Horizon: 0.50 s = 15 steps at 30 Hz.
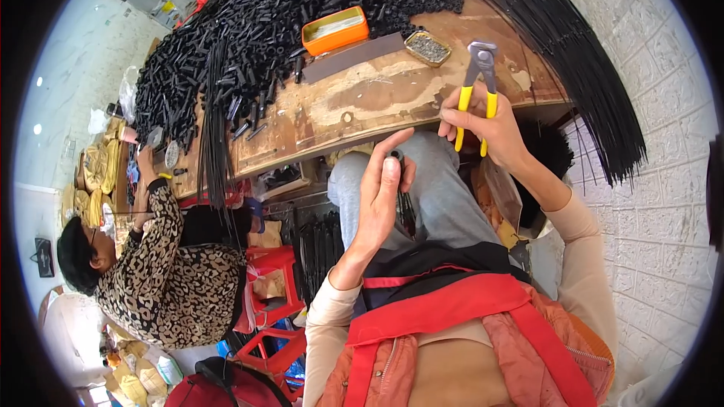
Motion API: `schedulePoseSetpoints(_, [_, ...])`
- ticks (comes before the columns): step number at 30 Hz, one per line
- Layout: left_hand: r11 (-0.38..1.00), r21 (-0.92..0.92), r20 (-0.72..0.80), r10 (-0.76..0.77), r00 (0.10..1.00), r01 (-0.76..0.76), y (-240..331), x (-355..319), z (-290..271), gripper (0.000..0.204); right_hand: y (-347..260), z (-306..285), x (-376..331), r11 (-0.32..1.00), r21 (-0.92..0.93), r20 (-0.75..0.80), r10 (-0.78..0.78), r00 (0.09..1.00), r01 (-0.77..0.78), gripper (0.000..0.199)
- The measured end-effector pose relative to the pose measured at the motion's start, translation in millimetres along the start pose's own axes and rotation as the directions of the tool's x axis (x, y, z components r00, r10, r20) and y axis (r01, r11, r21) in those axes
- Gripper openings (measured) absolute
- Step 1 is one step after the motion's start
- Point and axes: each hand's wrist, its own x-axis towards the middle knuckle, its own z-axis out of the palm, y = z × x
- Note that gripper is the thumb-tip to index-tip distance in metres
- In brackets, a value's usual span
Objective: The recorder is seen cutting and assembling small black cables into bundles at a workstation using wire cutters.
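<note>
1. So the right hand (486, 122) has the yellow-handled pincers (482, 62), fingers and thumb wrapped round the grips. The two handles sit apart; can't really tell if the jaws meet.
2. Left hand (381, 192) is curled round a small black piece (396, 155), pinched between thumb and fingers, with the index finger stretched out up and to the right. Some thin dark strands hang below it; no idea if they're attached.
3. Here's the relation I'd watch: the black piece lies left of the pincers and nearer the body, with a gap between the hands. The pincers' long axis runs nearly straight away from the person, head at the far end, so the head isn't facing the piece.
4. Both hands are off the surface (351, 114), just by its near edge. Right hand's nearer the metal tin (412, 51) of small bits.
</note>
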Motion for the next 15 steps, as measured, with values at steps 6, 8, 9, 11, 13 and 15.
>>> schedulePoseSetpoints(6, [0.998,-0.054,0.029,-0.012,1.000,0.013,10,-8,-12,0.056,2,40,-21,0.996,0.074,0.097,0.045,0.994,-0.053,0.011])
schedulePoseSetpoints(8, [0.995,-0.095,0.059,0.020,0.998,-0.014,15,-14,-18,0.061,3,56,-27,0.993,0.104,0.152,0.044,0.987,-0.061,0.012])
schedulePoseSetpoints(9, [0.996,-0.089,0.051,0.016,0.999,-0.011,16,-17,-22,0.061,2,65,-30,0.992,0.111,0.160,0.047,0.986,-0.065,0.012])
schedulePoseSetpoints(11, [0.992,-0.128,0.090,0.032,0.995,-0.020,18,-23,-28,0.064,-2,79,-34,0.993,0.095,0.225,0.054,0.973,-0.077,0.013])
schedulePoseSetpoints(13, [0.991,-0.130,0.072,0.027,0.997,-0.017,23,-30,-30,0.065,3,89,-36,0.991,0.104,0.233,0.054,0.971,-0.080,0.014])
schedulePoseSetpoints(15, [0.989,-0.142,0.067,0.037,0.997,-0.027,26,-34,-34,0.065,4,95,-37,0.994,0.103,0.256,0.013,0.967,-0.041,0.015])
